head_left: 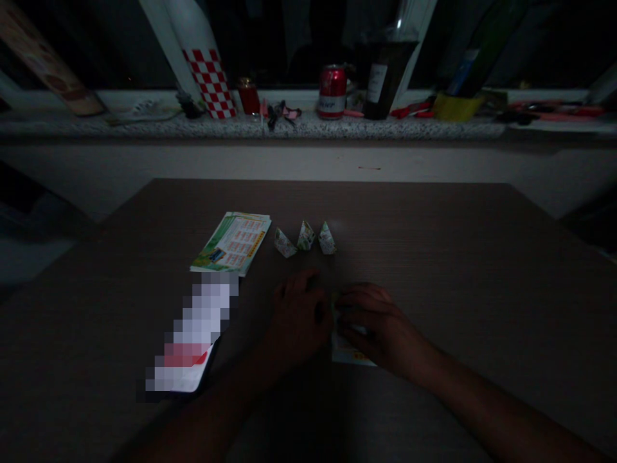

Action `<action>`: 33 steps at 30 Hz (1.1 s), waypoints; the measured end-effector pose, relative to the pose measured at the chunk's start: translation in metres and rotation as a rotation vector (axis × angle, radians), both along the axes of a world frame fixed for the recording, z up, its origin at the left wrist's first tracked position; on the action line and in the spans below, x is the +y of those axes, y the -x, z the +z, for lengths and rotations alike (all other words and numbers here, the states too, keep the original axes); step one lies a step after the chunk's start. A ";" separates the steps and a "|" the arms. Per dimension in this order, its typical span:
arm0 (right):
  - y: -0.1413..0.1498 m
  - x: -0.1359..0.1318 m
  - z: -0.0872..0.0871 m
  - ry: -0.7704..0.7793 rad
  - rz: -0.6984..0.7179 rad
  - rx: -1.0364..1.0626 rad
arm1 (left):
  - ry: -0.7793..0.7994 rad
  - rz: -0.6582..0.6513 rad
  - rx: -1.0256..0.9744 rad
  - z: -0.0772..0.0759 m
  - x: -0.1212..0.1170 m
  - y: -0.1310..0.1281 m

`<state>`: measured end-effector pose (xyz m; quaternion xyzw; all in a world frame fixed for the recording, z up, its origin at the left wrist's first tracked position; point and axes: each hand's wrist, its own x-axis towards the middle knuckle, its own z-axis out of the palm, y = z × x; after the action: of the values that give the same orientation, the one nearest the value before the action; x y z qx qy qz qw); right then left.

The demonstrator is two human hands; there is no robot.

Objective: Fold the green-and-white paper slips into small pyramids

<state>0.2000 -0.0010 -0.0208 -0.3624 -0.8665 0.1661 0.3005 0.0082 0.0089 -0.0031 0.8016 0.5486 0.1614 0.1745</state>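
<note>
A: Your right hand [378, 325], state?
B: Over the paper sheet [347, 355], fingers bent and bunched, thumb lower, a small gap between them. Too dark to tell whether you're pinching the sheet or just resting on it.

A: Your left hand [303, 318]?
B: Just left of the sheet, palm down, fingers loosely curled. Can't tell if you've got the sheet's edge or are only beside it.

A: Sheet position?
B: On the table [457, 257] in front of you, mostly under your right hand. Bottom edge shows, yellow print on it.

A: Beyond your hands?
B: Three small folded papers in a row: left piece [285, 243], tilted; middle piece [305, 236]; right piece [326, 238]. All near each other, past your left hand.

A: Your left side?
B: Stack of printed cards [236, 239], calendar grid on top, just left of the folded row. Phone [190, 378] nearer you, screen mostly pixelated, far end by the stack.

A: Far side?
B: Window sill [289, 130] past the table. On it, red can [332, 90] and checked bottle [212, 83], both upright, well apart from your work.
</note>
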 end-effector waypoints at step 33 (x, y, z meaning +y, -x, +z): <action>-0.026 -0.001 -0.006 0.098 -0.159 -0.007 | -0.132 -0.337 0.065 -0.004 -0.012 -0.003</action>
<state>0.2259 -0.0017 -0.0267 -0.4448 -0.8269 0.1825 0.2918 0.0111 -0.0035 -0.0071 0.8967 0.4001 0.1393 0.1284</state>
